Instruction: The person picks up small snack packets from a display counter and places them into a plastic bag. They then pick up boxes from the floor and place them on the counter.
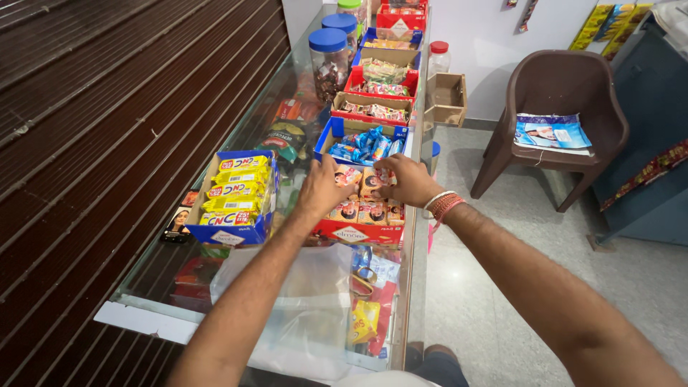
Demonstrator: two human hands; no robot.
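Biscuit packets [360,209] under both hands' fingers [342,174]

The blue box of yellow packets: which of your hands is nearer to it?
Left. The left hand lies just right of the blue box of yellow packets, on the red box. The right hand is farther right, over that red box.

2 hands: left hand [321,188], right hand [408,180]. 3 blue-lidded jars [329,63], 1 red-lidded jar [438,57]. 1 blue box w/ 4 yellow packs [236,192]. 1 red box [358,228]. 1 brown chair [559,107]. 1 empty cardboard box [447,99].
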